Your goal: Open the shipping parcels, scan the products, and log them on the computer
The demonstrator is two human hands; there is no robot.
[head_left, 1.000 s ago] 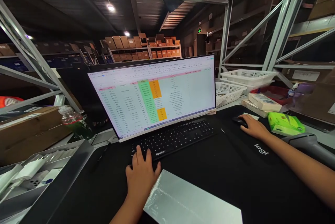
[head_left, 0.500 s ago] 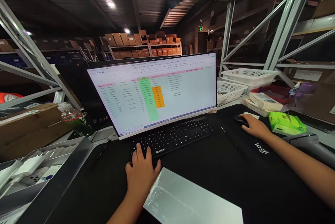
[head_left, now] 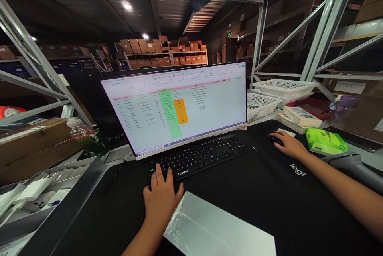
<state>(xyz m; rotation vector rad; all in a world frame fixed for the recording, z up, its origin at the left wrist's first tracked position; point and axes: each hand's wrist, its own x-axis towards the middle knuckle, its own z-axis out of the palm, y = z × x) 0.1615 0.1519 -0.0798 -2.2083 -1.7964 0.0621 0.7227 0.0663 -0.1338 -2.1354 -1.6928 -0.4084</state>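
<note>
Keyboard [head_left: 200,158], lower centre.
Spread left hand [head_left: 160,198] fingers, curled right hand's [head_left: 291,145] over mouse [head_left: 275,140]; showed screen [head_left: 221,104] rows filled above, blank below.

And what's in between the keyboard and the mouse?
In the head view, black mat lies between the keyboard and the mouse under the right hand, with one thin pale thing on it, too small to name.

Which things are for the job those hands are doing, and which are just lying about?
Seem in use:
keyboard, left hand at one end
mouse, under the right hand
monitor, showing a spreadsheet
perhaps the film-wrapped box near the left hand

Seem just lying about:
green soft pack
drink bottle
white perforated baskets
</note>
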